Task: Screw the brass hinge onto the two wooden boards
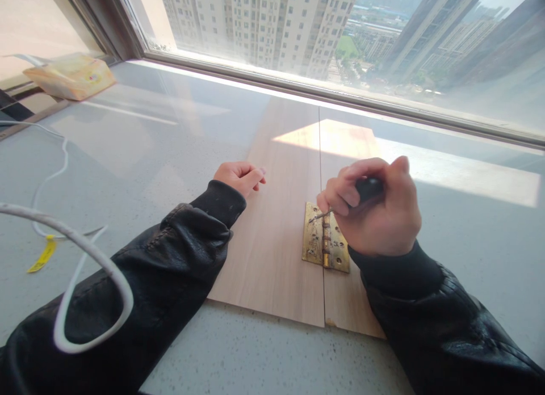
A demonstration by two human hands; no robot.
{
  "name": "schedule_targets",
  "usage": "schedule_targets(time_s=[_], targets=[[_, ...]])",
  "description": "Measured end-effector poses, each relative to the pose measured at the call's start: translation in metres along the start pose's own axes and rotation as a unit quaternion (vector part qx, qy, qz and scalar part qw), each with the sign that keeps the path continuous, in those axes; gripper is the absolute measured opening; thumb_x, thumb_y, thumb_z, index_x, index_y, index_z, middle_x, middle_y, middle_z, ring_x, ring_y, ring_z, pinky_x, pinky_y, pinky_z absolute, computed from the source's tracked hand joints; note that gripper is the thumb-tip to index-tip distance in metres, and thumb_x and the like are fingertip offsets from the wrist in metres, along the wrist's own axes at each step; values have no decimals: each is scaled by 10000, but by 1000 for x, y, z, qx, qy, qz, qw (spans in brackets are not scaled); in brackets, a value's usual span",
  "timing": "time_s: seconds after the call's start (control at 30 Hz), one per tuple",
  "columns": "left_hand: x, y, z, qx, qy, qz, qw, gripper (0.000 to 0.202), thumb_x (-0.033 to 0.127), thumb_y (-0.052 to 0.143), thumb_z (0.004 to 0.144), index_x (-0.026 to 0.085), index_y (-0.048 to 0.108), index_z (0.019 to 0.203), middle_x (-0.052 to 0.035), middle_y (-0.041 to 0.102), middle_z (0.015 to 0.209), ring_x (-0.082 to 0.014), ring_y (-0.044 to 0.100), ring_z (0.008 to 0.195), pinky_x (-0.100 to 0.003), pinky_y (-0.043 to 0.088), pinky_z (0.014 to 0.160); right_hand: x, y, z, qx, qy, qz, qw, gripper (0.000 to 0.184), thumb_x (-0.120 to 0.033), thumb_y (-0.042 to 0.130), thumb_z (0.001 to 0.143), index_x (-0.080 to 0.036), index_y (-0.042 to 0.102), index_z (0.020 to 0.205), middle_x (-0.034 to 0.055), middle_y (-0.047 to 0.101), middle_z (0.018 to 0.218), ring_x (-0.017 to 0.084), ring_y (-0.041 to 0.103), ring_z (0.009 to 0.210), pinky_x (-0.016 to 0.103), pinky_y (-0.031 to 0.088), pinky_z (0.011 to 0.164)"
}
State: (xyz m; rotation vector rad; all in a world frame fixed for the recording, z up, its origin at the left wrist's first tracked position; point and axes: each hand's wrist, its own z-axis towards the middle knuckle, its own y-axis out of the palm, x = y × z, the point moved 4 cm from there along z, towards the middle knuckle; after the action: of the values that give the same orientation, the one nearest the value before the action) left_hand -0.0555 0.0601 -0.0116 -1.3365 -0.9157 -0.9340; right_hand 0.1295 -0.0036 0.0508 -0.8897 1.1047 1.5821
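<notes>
A screwdriver with a black handle [369, 189] is wrapped in my right hand [378, 213]. Its thin shaft slants down to the left, and the tip meets the left leaf of a brass hinge [314, 242]. The hinge lies open flat across the seam between two pale wooden boards [272, 270], with several screws or holes showing in its leaves. My left hand [242, 176] rests over the left board's edge with its fingers curled and thumb pressed to the forefinger. Whatever it may hold is hidden.
The boards lie on a speckled white stone sill [238, 349] below a large window [264, 32]. A tissue pack [70, 77] sits at the far left. A white cable [97, 253] with a yellow tag [42, 256] loops over my left sleeve.
</notes>
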Motion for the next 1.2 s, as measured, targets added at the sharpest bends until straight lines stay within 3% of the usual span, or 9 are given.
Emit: schedule_targets(time_s=[0.1,0.17,0.27,0.37,0.57,0.67,0.9,1.07,1.2], targets=[[0,0,0,-1,-2,3,1000,300,409,587,743,151,650,603,14,554,498,-83,359,444,-236,266,460,-19,3,0,-34,28,-62,997,469,-667,401,836,-265,558,652,-70,254,440,90,267,354,296,313,396],[0,0,0,-1,-3,3,1000,302,413,589,740,154,649,599,11,557,502,-87,368,452,-237,270,462,-27,1,-1,-63,31,-223,972,412,-611,545,794,-241,580,614,-58,323,433,85,297,380,282,269,399],[-1,-1,0,2,-3,9,1000,303,417,589,743,157,653,601,10,561,505,-89,374,455,-237,280,465,-18,-7,-1,-118,60,-541,830,395,-548,631,754,-207,586,559,-23,450,465,93,359,442,288,276,452],[-1,-1,0,3,-3,14,1000,304,416,586,747,158,658,604,9,565,505,-89,378,452,-236,282,464,1,-13,-2,-177,97,-688,697,420,-555,537,799,-210,561,560,2,473,486,119,362,468,305,270,487],[-1,0,1,-1,2,7,1000,305,413,586,743,152,655,600,7,566,503,-87,378,450,-234,277,461,12,-8,-6,-243,106,-758,596,331,-436,413,862,-212,505,636,38,518,586,150,381,518,306,206,491],[0,0,0,1,1,3,1000,303,411,586,741,152,651,597,10,558,498,-87,377,452,-234,274,459,8,-5,-7,-261,83,-748,604,186,-327,438,834,-218,507,700,31,570,643,158,421,551,310,228,507],[0,-1,0,-4,-2,4,1000,305,416,579,740,156,650,597,4,562,504,-93,391,460,-237,284,468,7,-9,-3,-301,35,-650,696,117,-150,502,720,-219,596,732,3,642,774,150,533,662,311,357,612],[0,-1,1,-3,0,6,1000,305,416,576,741,158,654,597,6,565,504,-92,388,456,-240,283,465,-6,-18,5,-245,-2,-618,747,98,-138,523,684,-215,581,669,-3,626,723,144,531,631,312,397,600],[1,-1,0,2,-1,9,1000,301,408,578,742,160,653,590,9,565,506,-91,392,459,-241,287,467,-16,-44,13,-176,2,-655,735,82,-198,570,689,-228,646,692,8,637,656,162,539,575,348,416,588]])
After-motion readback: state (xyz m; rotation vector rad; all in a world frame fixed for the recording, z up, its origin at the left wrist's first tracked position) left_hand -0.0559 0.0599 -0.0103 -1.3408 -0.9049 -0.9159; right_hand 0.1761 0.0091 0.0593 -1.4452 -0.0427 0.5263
